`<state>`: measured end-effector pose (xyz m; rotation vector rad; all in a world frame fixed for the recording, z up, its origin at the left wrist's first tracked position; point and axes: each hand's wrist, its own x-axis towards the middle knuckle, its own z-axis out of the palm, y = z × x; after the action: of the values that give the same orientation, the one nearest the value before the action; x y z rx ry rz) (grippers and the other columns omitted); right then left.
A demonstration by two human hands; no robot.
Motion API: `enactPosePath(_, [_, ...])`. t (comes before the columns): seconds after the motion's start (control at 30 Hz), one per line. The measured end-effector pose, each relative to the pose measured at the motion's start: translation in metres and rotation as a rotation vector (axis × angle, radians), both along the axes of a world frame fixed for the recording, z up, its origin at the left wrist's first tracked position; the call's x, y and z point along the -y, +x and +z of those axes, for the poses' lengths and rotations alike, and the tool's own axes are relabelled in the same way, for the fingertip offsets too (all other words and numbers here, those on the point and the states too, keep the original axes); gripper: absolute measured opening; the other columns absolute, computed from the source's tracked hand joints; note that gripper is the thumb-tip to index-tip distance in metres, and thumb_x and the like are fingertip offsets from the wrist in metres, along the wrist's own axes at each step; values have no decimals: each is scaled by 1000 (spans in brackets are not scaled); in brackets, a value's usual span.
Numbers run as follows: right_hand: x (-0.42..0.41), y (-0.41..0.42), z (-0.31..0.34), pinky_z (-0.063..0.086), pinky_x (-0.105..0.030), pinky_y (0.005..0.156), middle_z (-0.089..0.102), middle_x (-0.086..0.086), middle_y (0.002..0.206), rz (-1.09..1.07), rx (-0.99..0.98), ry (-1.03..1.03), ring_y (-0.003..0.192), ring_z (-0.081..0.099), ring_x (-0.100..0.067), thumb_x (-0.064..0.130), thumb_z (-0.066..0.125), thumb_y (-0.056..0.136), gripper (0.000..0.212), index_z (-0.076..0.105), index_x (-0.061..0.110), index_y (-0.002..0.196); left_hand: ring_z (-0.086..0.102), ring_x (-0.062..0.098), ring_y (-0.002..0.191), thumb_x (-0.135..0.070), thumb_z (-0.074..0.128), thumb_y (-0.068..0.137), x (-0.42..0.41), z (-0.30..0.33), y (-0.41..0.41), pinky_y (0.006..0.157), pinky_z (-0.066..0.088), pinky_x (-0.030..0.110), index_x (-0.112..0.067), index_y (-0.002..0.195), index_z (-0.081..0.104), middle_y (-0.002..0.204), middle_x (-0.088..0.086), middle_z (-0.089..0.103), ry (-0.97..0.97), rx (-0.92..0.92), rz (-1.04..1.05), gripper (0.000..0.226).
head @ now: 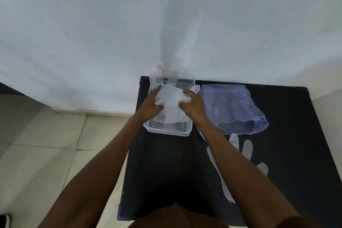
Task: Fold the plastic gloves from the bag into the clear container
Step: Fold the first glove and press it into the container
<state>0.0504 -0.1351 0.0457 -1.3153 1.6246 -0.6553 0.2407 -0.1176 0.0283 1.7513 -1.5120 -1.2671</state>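
Note:
A clear rectangular container (168, 131) sits at the far left of the black table (166, 172). Over it, a translucent plastic glove (171, 101) is held between both hands, its fingers pointing away toward the wall. My left hand (152, 104) grips the glove's left edge. My right hand (192, 104) pinches its right edge. To the right lies a bluish plastic bag (234, 106) with more clear plastic inside. Another glove (240, 146) lies flat on the table nearer to me, partly hidden under my right forearm.
A white wall (166, 24) rises directly behind the table. Light floor tiles (46, 144) spread to the left. The table's left edge runs close beside the container. A dark shoe tip (5, 220) shows at the bottom left.

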Motion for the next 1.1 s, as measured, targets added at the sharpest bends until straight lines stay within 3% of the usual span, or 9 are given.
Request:
enactPosePath(0.07, [2, 7, -2, 43, -20, 95, 60, -8, 137, 31, -56, 27, 125, 58, -24, 1, 68, 84, 59, 54, 12, 140, 34, 21, 145, -3, 66, 85, 1, 6, -4, 112, 37, 27, -15, 157, 23, 159, 3, 30, 72, 0, -5, 85])
enactPosePath(0.13, [5, 14, -6, 43, -20, 90, 64, -10, 132, 62, -119, 34, 122, 60, -26, -1, 65, 83, 55, 57, 12, 136, 36, 12, 130, 6, 61, 89, 5, 10, -9, 93, 39, 9, -2, 152, 27, 140, -5, 33, 122, -2, -18, 73])
enactPosePath(0.17, [6, 18, -8, 42, -20, 86, 66, -9, 128, 79, -149, 26, 119, 62, -27, 0, 63, 84, 50, 59, 12, 132, 35, 11, 122, 11, 58, 90, 6, 11, -12, 87, 41, 8, 2, 150, 29, 131, -4, 33, 139, -13, -15, 67])
enactPosePath(0.27, [7, 25, -13, 39, -18, 85, 68, -8, 125, 104, -214, -14, 115, 64, -27, 7, 60, 90, 39, 60, 13, 129, 38, 17, 133, 7, 59, 91, 10, 10, -13, 101, 41, 27, -6, 154, 24, 144, 2, 38, 177, -77, 58, 73])
enactPosePath(0.4, [12, 25, -12, 46, -24, 104, 59, -5, 141, 36, -81, 2, 126, 58, -22, 3, 69, 84, 66, 48, 16, 145, 46, 25, 135, 3, 57, 94, 15, 17, -13, 104, 46, 34, -16, 157, 24, 151, 7, 42, 191, -162, 143, 73])
enactPosePath(0.5, [13, 23, -11, 47, -35, 110, 54, -6, 145, -1, -49, 48, 130, 56, -22, 0, 69, 82, 74, 42, 17, 149, 38, 28, 143, 1, 57, 94, 15, 18, -11, 110, 42, 37, -15, 157, 22, 159, 10, 33, 164, -112, 152, 74])
enactPosePath(0.73, [4, 29, -28, 45, -29, 105, 50, -10, 149, 114, -220, 253, 132, 53, -29, 5, 61, 90, 73, 31, 15, 155, 46, 37, 135, 3, 56, 95, 5, 18, -22, 108, 48, 48, -7, 150, 32, 150, 14, 44, 292, 49, 40, 61])
enactPosePath(0.97, [5, 36, -40, 45, -34, 106, 42, -15, 151, 147, -289, 301, 135, 47, -32, 9, 64, 91, 78, 23, 14, 156, 51, 36, 132, -5, 64, 92, 6, 9, -25, 108, 47, 47, -13, 143, 43, 143, 13, 52, 323, 131, 4, 55])
enactPosePath(1.1, [3, 40, -40, 51, -35, 100, 50, -14, 142, 105, -250, 211, 129, 53, -32, 6, 68, 86, 70, 36, 12, 148, 45, 39, 137, -3, 55, 98, 5, 20, -32, 102, 44, 36, 0, 146, 39, 150, 19, 45, 266, 85, 63, 50])
